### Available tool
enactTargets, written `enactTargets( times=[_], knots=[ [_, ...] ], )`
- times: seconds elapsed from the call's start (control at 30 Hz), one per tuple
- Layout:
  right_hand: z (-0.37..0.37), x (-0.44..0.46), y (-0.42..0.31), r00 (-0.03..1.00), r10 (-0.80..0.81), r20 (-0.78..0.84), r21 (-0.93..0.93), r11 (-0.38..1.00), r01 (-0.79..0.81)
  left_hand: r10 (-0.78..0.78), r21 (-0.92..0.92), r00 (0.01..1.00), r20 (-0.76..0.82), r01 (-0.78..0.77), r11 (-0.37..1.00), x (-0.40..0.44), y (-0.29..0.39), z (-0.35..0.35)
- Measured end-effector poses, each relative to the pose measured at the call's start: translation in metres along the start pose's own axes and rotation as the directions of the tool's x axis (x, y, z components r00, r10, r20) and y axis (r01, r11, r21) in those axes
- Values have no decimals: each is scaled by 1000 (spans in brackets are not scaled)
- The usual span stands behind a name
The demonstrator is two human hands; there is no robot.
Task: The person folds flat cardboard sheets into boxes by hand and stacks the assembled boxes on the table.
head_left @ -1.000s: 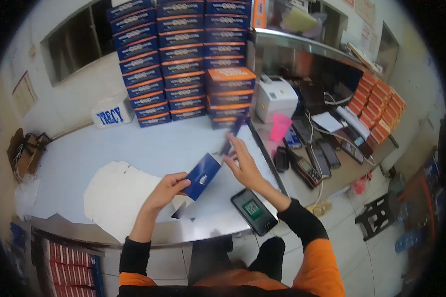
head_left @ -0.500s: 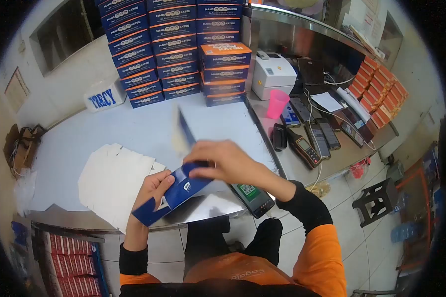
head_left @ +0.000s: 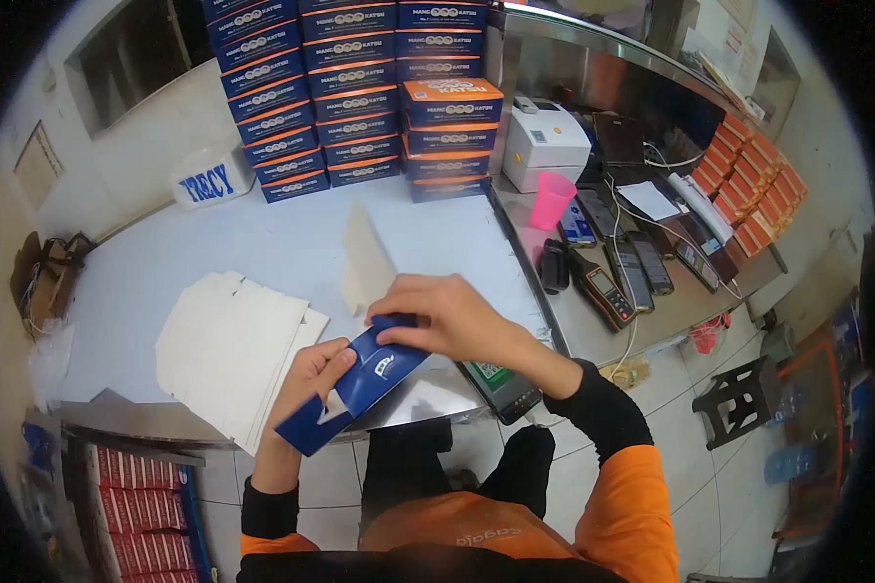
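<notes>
A blue cardboard box (head_left: 371, 377), partly folded, is held above the table's front edge. Its pale inner panel (head_left: 362, 257) stands up on the far side, and a loose end flap points toward my body. My left hand (head_left: 309, 384) is closed round the box's left part, thumb on the blue face. At the upper right corner, my right hand (head_left: 447, 319) pinches the cardboard between thumb and fingers. To the left lies a pile of flat white cardboard blanks (head_left: 228, 345), fanned out near my left hand.
Tall stacks of blue and orange boxes (head_left: 360, 126) rise at the back of the white table (head_left: 262, 233). On the right counter are a white label printer (head_left: 546, 146), a pink cup (head_left: 552, 199), several phones and a handheld meter (head_left: 603, 290). A device with a QR code (head_left: 501, 389) sits by my right wrist.
The upright far panel, blurred with blue showing before, now shows its pale side, sharp and still. The hands keep their grip on the box. The whole view has shifted slightly.
</notes>
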State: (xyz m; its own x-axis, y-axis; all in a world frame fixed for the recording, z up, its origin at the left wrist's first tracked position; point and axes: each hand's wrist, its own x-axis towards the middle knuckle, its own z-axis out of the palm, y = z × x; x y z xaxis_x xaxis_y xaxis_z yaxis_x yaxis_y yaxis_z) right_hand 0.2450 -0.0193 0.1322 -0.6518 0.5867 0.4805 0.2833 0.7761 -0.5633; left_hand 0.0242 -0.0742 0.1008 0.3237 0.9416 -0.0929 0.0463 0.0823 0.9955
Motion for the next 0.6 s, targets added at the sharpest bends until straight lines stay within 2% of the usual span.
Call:
enactTargets(
  times=[0.07, 0.13, 0.2, 0.27, 0.33, 0.37, 0.43, 0.53, 0.6],
  knots=[
    [2, 3, 9, 997, -55, -54, 91, 994, 60, 19, -14, 1000, 3, -19, 1000, 0, -2, 0],
    [6, 2, 8, 997, -83, -1, 141, 987, 83, 35, -15, 999, -6, -36, 999, -2, 0, 1],
    [6, 0, 2, 989, 45, 141, 196, 978, -72, 71, 63, 997, -25, -69, 996, -4, 4, 1],
    [0, 2, -3, 990, 70, 123, 146, 985, -88, 68, 63, 998, -12, -67, 996, -7, 5, -6],
    [-3, 4, -6, 950, 277, 144, 223, 926, -304, 60, 58, 998, 27, -61, 996, -9, 8, -12],
    [-1, 4, -5, 953, 266, 143, 218, 931, -293, 71, 62, 997, 22, -72, 996, -10, 12, -11],
    [9, 0, 2, 993, 2, 116, 204, 979, -25, 50, 29, 997, 56, -51, 998, -15, 23, -6],
    [12, -4, -6, 992, -4, 127, 266, 964, -30, 42, 57, 998, 51, -45, 997, -27, 36, 0],
    [11, -4, -15, 991, 7, 134, 238, 971, -39, 90, 109, 993, 78, -98, 989, -26, 33, -9]
  ],
)
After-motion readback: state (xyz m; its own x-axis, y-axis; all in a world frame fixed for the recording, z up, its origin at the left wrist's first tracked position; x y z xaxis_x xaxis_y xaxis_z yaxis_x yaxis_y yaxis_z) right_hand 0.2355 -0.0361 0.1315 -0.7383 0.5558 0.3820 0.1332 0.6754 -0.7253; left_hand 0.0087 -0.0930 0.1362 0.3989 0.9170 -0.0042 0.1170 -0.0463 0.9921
